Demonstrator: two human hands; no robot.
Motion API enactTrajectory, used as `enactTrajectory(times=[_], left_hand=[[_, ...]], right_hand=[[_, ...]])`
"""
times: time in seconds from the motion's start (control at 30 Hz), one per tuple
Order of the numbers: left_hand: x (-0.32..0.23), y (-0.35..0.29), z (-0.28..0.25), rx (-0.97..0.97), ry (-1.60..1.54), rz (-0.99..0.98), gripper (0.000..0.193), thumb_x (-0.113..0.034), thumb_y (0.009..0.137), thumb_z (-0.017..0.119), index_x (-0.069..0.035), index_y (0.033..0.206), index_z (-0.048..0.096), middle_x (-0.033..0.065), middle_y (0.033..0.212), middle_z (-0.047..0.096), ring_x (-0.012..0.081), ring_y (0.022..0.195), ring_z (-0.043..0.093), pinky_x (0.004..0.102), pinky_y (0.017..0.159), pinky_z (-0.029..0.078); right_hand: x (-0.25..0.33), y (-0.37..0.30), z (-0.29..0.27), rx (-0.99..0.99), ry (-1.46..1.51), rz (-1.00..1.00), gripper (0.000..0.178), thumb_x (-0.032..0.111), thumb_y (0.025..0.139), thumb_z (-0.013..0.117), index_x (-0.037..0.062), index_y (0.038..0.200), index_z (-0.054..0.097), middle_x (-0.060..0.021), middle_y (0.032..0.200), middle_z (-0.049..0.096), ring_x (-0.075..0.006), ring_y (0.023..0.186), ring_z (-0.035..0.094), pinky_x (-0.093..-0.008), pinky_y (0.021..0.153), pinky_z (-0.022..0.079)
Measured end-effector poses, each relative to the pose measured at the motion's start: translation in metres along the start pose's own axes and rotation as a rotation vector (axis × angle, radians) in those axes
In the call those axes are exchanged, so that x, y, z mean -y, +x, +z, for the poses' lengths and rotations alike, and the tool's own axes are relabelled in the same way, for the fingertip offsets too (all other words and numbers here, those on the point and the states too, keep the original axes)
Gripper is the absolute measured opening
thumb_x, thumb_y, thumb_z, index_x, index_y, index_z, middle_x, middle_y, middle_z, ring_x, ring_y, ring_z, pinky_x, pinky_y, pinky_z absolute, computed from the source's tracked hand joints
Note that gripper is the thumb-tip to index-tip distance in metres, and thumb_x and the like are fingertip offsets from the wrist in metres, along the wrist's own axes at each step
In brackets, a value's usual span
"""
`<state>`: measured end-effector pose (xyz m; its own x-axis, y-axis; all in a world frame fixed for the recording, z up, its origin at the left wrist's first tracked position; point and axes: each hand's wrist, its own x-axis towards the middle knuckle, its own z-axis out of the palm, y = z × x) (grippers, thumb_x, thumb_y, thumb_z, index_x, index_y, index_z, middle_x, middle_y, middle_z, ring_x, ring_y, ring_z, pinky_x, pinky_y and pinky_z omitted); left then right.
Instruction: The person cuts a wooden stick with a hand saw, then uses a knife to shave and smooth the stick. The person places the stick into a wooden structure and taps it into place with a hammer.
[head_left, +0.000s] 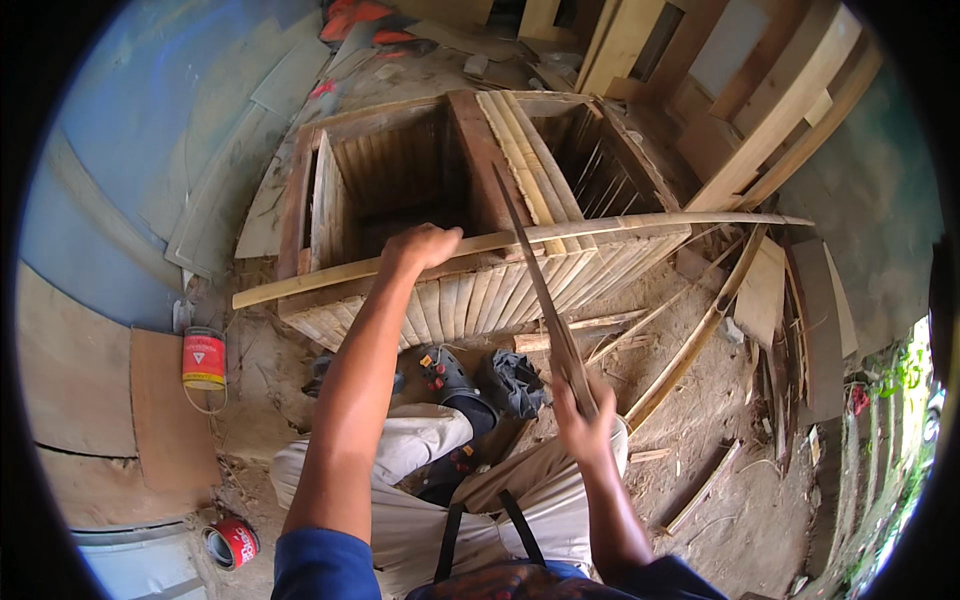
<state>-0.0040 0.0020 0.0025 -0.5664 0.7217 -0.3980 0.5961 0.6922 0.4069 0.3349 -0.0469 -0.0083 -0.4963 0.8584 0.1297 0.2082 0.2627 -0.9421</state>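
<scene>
A long, pale bamboo strip lies across the near top edge of a wooden crate-like frame with slatted sides. My left hand is closed over the strip, left of its middle, pressing it against the frame. My right hand grips the near end of a long-bladed cutting tool. Its dark, narrow blade points away from me and crosses the strip right of my left hand. The blade shows nearly edge-on, so I cannot tell whether it is a saw or a machete.
More light strips lie over the frame's middle bar. A red paint can and a tipped red can sit at left. Planks lean at far right; curved strips and scraps litter the dirt floor. A black bag lies by my feet.
</scene>
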Motion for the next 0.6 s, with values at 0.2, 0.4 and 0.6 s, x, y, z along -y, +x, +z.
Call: enactTrajectory(times=[0.2,0.4,0.6], left_hand=[[0.002,-0.011,0.006,0.022,-0.026,-0.017,0.064,-0.048,0.088,0.038,-0.007,0.132,0.06,0.0181,0.14,0.054,0.0365,0.13,0.052,0.0446,0.108,0.04],[0.003,-0.005,-0.005,0.021,-0.05,0.008,0.068,-0.054,0.09,0.037,-0.005,0.132,0.058,0.0196,0.141,0.052,0.0399,0.13,0.05,0.0454,0.108,0.038],[0.004,0.001,0.002,0.039,-0.02,-0.014,0.063,-0.046,0.088,0.038,-0.008,0.133,0.059,0.0148,0.141,0.054,0.0334,0.129,0.053,0.043,0.106,0.041]], right_hand=[[0.012,-0.041,-0.012,-0.016,0.09,0.071,0.021,0.015,0.094,0.059,-0.0027,0.103,0.066,0.0004,0.072,0.06,-0.0053,0.064,0.052,-0.0226,0.057,0.041],[-0.007,0.069,0.033,-0.059,0.033,0.078,0.019,0.018,0.094,0.064,0.0005,0.086,0.064,0.002,0.062,0.055,-0.0051,0.057,0.049,-0.0251,0.049,0.038],[0.002,-0.052,-0.015,0.036,-0.039,-0.009,0.015,0.01,0.093,0.056,-0.0022,0.098,0.063,0.0003,0.07,0.058,-0.0062,0.061,0.053,-0.0241,0.054,0.042]])
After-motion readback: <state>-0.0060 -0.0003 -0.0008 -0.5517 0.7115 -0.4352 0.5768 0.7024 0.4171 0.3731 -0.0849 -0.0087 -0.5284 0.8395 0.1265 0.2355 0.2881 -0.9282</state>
